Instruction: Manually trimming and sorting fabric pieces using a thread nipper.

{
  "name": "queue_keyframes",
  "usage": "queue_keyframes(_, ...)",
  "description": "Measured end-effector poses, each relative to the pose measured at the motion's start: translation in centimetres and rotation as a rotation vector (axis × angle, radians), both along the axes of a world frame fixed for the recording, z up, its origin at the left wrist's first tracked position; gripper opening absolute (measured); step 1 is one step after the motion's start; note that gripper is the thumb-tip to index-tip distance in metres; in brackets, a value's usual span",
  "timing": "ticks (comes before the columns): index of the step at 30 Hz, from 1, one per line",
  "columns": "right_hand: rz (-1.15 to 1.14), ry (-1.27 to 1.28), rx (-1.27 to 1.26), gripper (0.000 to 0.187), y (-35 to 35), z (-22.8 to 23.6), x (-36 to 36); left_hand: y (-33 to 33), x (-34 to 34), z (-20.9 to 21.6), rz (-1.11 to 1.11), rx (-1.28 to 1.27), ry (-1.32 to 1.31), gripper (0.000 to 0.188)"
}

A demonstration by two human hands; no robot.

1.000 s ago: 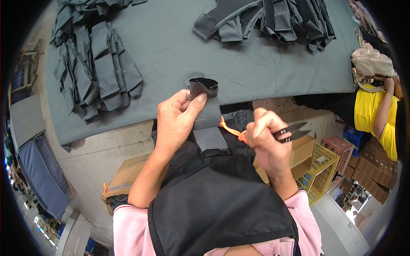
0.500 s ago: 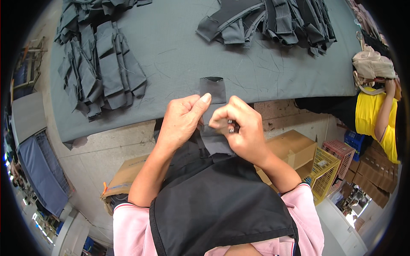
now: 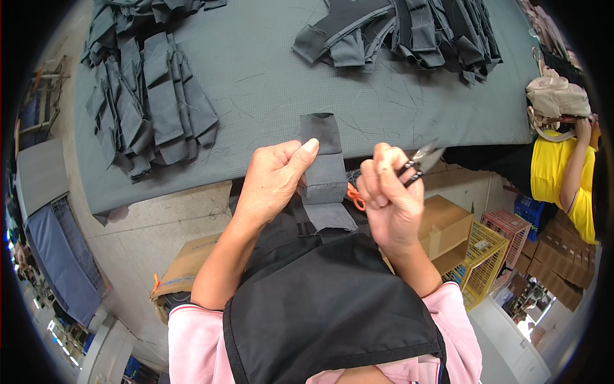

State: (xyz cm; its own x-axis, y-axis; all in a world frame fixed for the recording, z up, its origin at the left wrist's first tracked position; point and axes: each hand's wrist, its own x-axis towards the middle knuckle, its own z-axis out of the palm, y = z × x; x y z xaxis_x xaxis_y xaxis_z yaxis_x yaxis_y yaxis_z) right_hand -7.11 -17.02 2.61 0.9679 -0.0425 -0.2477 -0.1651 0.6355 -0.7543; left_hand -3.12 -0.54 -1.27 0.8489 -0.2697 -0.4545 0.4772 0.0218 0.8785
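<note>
My left hand (image 3: 281, 176), thumb on top, is closed on the left edge of a dark grey fabric strip (image 3: 325, 169). The strip is sewn from sections with seams across it; its far end lies on the table edge and its near end hangs down by my black apron (image 3: 332, 301). Raised to the right of the strip, my right hand (image 3: 391, 192) is closed round a pair of thread snips (image 3: 419, 163). Their metal blades point up and away to the right, off the fabric. Between strip and right hand shows an orange loop-like thing (image 3: 355, 196), partly hidden.
On the grey-green table (image 3: 256, 96) lie loose threads and piles of grey fabric pieces, at left (image 3: 157, 102) and at far right (image 3: 409, 35). Below stand cardboard boxes (image 3: 441, 224) and a yellow crate (image 3: 483, 256). A person in yellow (image 3: 559, 173) handles a beige bag (image 3: 556, 96).
My right hand has moved right, away from the fabric strip, turning so the snips' blades now show. More of the strip is uncovered. My left hand has barely moved.
</note>
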Motion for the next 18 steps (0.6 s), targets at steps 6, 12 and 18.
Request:
queue_keyframes(6,-0.050,-0.031,-0.486,0.015,-2.1,0.4,-0.6,0.1,0.1,0.6,0.024,0.016,0.015,0.048)
queue_keyframes(12,0.197,-0.291,-1.272,0.028,-2.6,1.2,-1.7,0.1,0.1,0.6,0.047,0.039,0.001,0.048)
queue_keyframes(18,0.326,-0.315,-1.247,0.023,-1.9,2.1,-1.4,-0.2,0.0,0.6,0.027,0.073,-0.045,0.048)
